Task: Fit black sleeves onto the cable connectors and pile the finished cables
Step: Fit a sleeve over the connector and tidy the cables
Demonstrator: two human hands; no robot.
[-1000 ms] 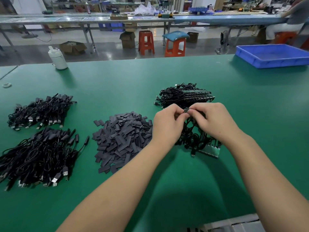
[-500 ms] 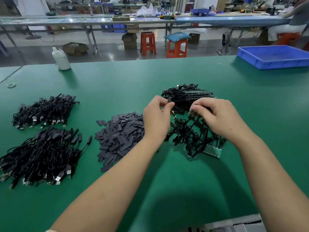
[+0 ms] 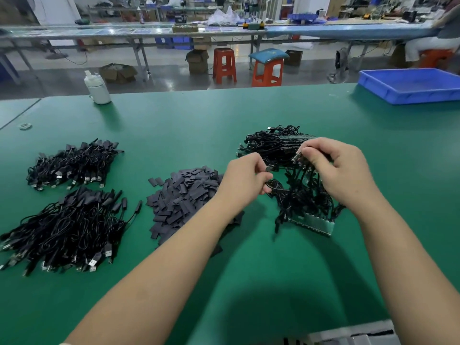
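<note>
My right hand [image 3: 341,170] pinches a small metal connector at the top of a bundle of black cables [image 3: 302,202] that ends in a strip of green boards [image 3: 313,224]. My left hand [image 3: 242,180] grips a black cable from that bundle, its fingers curled round it. A heap of flat black sleeves [image 3: 184,195] lies just left of my left hand. Behind the hands sits another cable bundle [image 3: 271,143]. Two piles of cables lie at the left: a far pile [image 3: 72,163] and a larger near pile [image 3: 64,232].
A white bottle [image 3: 97,88] stands at the far left of the green table [image 3: 224,115]. A blue tray [image 3: 410,85] sits at the far right corner. A small ring [image 3: 25,126] lies near the left edge. Stools and workbenches stand beyond the table.
My hands have drawn apart. The left hand moved left and down with a cable; the right hand stayed up at the bundle, pinching a connector.
</note>
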